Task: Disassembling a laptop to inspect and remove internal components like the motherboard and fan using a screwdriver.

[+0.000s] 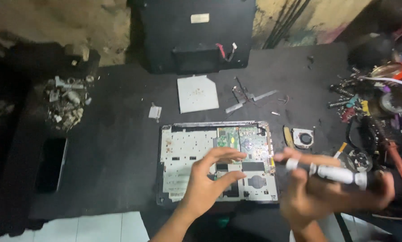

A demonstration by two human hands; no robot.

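An opened laptop base (187, 152) lies on the dark table, its silver inner frame and green circuit board (245, 139) exposed. My left hand (210, 183) hovers over the lower middle of the base, fingers spread and curved, holding nothing. My right hand (317, 197) is to the right of the base and grips a white and black cylindrical tool (335, 172), blurred by motion, lying roughly level with its dark tip toward the laptop.
A small fan (304, 137) and a yellow pry tool (288, 136) lie right of the base. A silver drive (197, 93), metal strips and wires sit behind it. Screwdrivers and tools crowd the right edge (380, 112). A pile of scrap parts (66, 103) is at left.
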